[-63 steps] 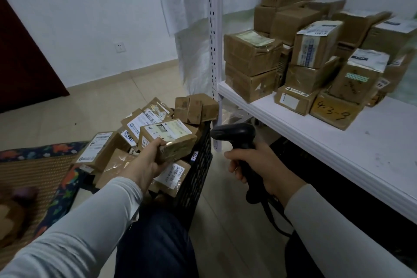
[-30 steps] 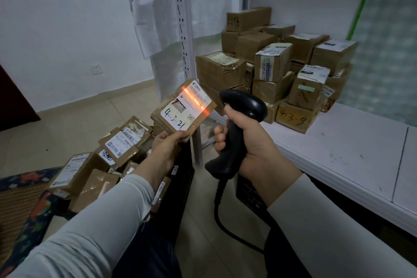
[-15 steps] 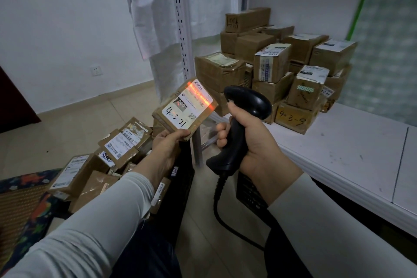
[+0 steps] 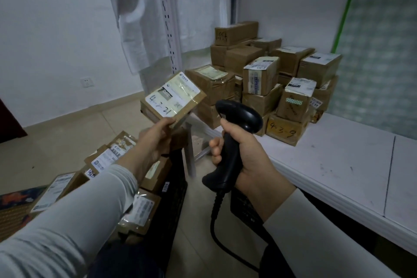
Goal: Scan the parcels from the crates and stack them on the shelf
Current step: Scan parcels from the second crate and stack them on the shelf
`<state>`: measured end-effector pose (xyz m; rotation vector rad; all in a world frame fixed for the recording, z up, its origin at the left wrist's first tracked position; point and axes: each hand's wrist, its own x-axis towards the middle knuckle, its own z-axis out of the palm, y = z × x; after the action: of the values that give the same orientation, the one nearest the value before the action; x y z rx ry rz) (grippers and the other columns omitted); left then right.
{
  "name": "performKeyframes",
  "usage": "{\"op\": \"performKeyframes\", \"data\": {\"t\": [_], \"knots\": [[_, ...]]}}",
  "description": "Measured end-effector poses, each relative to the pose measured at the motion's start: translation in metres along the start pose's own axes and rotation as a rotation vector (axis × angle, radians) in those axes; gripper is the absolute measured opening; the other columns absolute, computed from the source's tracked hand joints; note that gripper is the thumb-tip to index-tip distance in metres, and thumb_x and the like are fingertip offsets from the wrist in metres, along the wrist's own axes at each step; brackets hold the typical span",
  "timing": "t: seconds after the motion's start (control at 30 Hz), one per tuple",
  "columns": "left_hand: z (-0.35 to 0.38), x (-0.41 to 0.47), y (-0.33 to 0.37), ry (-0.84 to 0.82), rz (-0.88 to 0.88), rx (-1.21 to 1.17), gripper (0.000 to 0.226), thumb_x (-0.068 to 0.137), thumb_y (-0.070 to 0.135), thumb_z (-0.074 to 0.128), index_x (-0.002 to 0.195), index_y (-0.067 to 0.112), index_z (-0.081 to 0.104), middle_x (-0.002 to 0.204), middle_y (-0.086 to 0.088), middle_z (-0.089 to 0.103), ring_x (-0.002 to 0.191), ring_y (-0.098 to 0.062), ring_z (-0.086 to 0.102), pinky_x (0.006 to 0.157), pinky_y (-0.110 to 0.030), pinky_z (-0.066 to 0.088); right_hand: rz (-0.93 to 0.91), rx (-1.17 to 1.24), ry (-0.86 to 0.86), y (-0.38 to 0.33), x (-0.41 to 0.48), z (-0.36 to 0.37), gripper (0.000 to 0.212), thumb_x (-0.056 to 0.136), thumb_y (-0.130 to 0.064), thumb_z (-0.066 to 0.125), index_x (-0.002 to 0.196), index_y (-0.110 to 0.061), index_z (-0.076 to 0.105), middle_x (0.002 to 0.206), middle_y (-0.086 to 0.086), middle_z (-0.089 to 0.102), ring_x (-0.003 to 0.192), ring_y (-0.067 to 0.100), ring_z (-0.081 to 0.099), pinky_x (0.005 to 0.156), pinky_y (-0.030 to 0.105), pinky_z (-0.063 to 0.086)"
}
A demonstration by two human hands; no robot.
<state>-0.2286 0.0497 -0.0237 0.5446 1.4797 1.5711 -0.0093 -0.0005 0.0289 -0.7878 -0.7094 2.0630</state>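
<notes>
This looks like a parcel storeroom. Labelled cardboard parcels (image 4: 261, 77) are stacked at 1 o'clock on a white shelf (image 4: 338, 160), more fill a black crate (image 4: 174, 205) at 8 o'clock, and a corded barcode scanner (image 4: 241, 117) is at centre.

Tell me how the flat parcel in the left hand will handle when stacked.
Probably light: the left hand holds the parcel up by one lower edge alone. Likely stiff, since the cardboard shows no sag. Its glossy taped label may be slippery; being flat, it should lie steady, not roll.
</notes>
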Motion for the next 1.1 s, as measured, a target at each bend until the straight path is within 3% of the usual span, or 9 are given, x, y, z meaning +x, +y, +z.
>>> {"op": "performKeyframes", "data": {"t": [0.07, 0.2, 0.43, 0.5, 0.63, 0.77, 0.87, 0.97, 1.1], "knots": [[0.016, 0.004, 0.032, -0.008, 0.051, -0.004, 0.040, 0.074, 0.035, 0.073, 0.106, 0.016, 0.061, 0.082, -0.005, 0.062, 0.081, -0.018, 0.061, 0.074, -0.031, 0.052, 0.006, 0.001, 0.014, -0.004, 0.005, -0.004, 0.035, 0.086, -0.024, 0.066, 0.055, -0.009, 0.069, 0.062, 0.008, 0.056, 0.047, 0.014, 0.050, 0.040, 0.020, 0.042], [0.062, 0.003, 0.092, -0.067, 0.104, 0.001, 0.013, 0.091, 0.031, 0.055, 0.091, 0.018, 0.056, 0.089, -0.004, 0.057, 0.080, -0.014, 0.055, 0.077, -0.028, 0.051, 0.039, 0.009, 0.031, -0.016, 0.023, -0.013, 0.016, 0.085, -0.023, 0.067, 0.083, -0.008, 0.060, 0.064, 0.008, 0.058, 0.047, 0.015, 0.051, 0.041, 0.022, 0.043], [0.132, 0.053, 0.147, -0.062, 0.083, 0.085, 0.026, 0.093, 0.037, 0.046, 0.077, 0.017, 0.051, 0.037, 0.003, 0.057, 0.064, -0.016, 0.058, 0.062, -0.029, 0.051, 0.088, -0.017, 0.010, -0.027, 0.070, -0.031, 0.014, 0.084, -0.018, 0.064, 0.088, -0.005, 0.060, 0.062, 0.008, 0.057, 0.047, 0.016, 0.051, 0.043, 0.024, 0.043], [0.144, 0.075, 0.153, -0.064, 0.084, 0.123, 0.025, 0.092, 0.038, 0.047, 0.079, 0.017, 0.054, 0.041, 0.002, 0.060, 0.052, -0.016, 0.064, 0.054, -0.025, 0.054, 0.100, -0.025, -0.001, -0.034, 0.085, -0.033, 0.016, 0.073, -0.021, 0.067, 0.077, -0.006, 0.061, 0.061, 0.008, 0.057, 0.046, 0.015, 0.050, 0.044, 0.024, 0.042], [0.159, 0.120, 0.157, -0.013, 0.080, 0.234, 0.024, 0.092, 0.038, 0.045, 0.086, 0.017, 0.053, 0.077, -0.004, 0.061, 0.067, -0.017, 0.058, 0.042, -0.025, 0.049, 0.122, -0.021, 0.015, -0.043, 0.112, -0.040, 0.022, 0.064, -0.022, 0.068, 0.075, -0.004, 0.062, 0.060, 0.009, 0.058, 0.045, 0.016, 0.050, 0.044, 0.023, 0.041], [0.169, 0.156, 0.154, 0.027, 0.156, 0.375, 0.034, 0.102, 0.037, 0.036, 0.100, 0.010, 0.055, 0.110, -0.013, 0.066, 0.063, -0.021, 0.055, 0.034, -0.026, 0.046, 0.141, -0.003, 0.020, -0.046, 0.130, -0.048, 0.017, 0.066, -0.019, 0.069, 0.072, -0.003, 0.066, 0.061, 0.011, 0.059, 0.043, 0.017, 0.050, 0.042, 0.022, 0.041], [0.173, 0.166, 0.145, -0.033, 0.134, 0.383, 0.060, 0.098, 0.060, 0.025, 0.100, 0.009, 0.056, 0.080, -0.006, 0.068, 0.060, -0.017, 0.059, 0.046, -0.026, 0.046, 0.148, -0.009, 0.032, -0.045, 0.136, -0.053, 0.017, 0.065, -0.020, 0.070, 0.052, -0.008, 0.071, 0.060, 0.010, 0.060, 0.043, 0.016, 0.051, 0.042, 0.023, 0.042], [0.174, 0.167, 0.136, -0.074, 0.106, 0.393, 0.058, 0.095, 0.060, 0.036, 0.127, 0.015, 0.054, 0.108, 0.000, 0.064, 0.078, -0.013, 0.057, 0.062, -0.026, 0.047, 0.147, 0.001, 0.041, -0.041, 0.138, -0.053, 0.018, 0.063, -0.020, 0.071, 0.049, -0.009, 0.070, 0.060, 0.011, 0.060, 0.043, 0.016, 0.051, 0.042, 0.023, 0.042], [0.163, 0.160, 0.132, -0.131, 0.113, 0.346, 0.053, 0.099, 0.055, 0.031, 0.120, 0.014, 0.055, 0.094, 0.009, 0.063, 0.078, 0.001, 0.057, 0.070, -0.020, 0.047, 0.145, -0.040, 0.031, -0.035, 0.134, -0.044, 0.020, 0.065, -0.022, 0.070, 0.049, -0.010, 0.070, 0.059, 0.009, 0.060, 0.044, 0.015, 0.051, 0.043, 0.023, 0.042]]}}
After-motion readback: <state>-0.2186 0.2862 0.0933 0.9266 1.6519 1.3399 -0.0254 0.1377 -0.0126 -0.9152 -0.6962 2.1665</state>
